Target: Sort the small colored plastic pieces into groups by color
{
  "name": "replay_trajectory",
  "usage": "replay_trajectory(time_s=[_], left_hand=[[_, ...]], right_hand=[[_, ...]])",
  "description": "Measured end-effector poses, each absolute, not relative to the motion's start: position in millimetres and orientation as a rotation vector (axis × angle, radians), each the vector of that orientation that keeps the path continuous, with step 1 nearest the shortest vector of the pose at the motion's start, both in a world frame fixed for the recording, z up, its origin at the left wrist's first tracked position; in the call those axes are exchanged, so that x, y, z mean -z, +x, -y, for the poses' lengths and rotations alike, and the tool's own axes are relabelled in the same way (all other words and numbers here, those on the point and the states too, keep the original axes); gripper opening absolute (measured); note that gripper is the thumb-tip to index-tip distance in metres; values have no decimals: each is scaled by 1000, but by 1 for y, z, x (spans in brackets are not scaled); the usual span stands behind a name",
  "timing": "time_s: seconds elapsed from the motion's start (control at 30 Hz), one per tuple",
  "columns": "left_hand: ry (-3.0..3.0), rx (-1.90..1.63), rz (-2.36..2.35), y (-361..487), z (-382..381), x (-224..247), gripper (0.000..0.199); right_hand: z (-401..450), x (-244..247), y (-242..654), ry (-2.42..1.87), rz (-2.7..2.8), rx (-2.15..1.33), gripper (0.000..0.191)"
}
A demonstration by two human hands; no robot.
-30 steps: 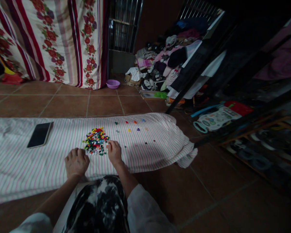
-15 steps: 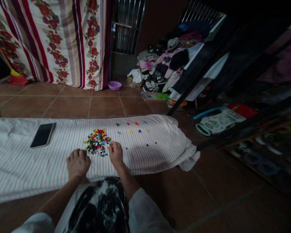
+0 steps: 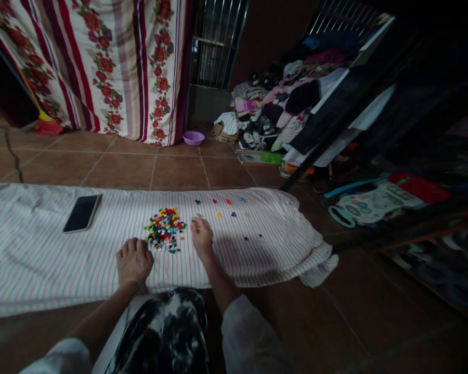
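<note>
A heap of small multicoloured pieces (image 3: 164, 228) lies on the striped cloth (image 3: 113, 259). Just left of and below the heap, my left hand (image 3: 134, 261) rests on the cloth with its fingers curled. My right hand (image 3: 202, 236) is right of the heap, thumb and fingertips pinched together; whatever is between them is too small to make out. Near its fingertips lies a pale grey-blue piece (image 3: 199, 215). Farther right are little separate groups: green (image 3: 197, 201), red (image 3: 214, 201), orange (image 3: 228, 201), blue (image 3: 242, 199), yellow (image 3: 218, 214) and dark purple (image 3: 233, 214).
A phone (image 3: 82, 213) lies on the cloth at the left. Beyond it are a floral curtain (image 3: 125, 72), a purple basin (image 3: 194, 138) and a pile of clothes (image 3: 273, 104). A dark pole (image 3: 308, 166) slants at the right, near a toy board (image 3: 370, 200).
My right hand has moved right, away from the heap and towards the pale grey-blue piece. My left hand keeps its place beside the heap. The whole view has shifted slightly.
</note>
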State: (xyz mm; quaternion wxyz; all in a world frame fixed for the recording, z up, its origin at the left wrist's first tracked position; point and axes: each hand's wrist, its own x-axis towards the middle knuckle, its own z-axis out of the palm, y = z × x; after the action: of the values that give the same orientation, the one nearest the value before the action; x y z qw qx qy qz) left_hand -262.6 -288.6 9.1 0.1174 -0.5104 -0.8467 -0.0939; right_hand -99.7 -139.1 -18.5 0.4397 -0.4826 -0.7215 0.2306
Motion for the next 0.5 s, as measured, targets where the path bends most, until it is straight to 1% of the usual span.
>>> replay_trajectory(time_s=[0.23, 0.5], left_hand=[[-1497, 296, 2476, -264, 288, -7, 19], [-1498, 344, 2468, -265, 287, -5, 17]], right_hand=[[68, 5, -93, -1471, 1835, -498, 21], [27, 6, -102, -1653, 1964, -479, 26]])
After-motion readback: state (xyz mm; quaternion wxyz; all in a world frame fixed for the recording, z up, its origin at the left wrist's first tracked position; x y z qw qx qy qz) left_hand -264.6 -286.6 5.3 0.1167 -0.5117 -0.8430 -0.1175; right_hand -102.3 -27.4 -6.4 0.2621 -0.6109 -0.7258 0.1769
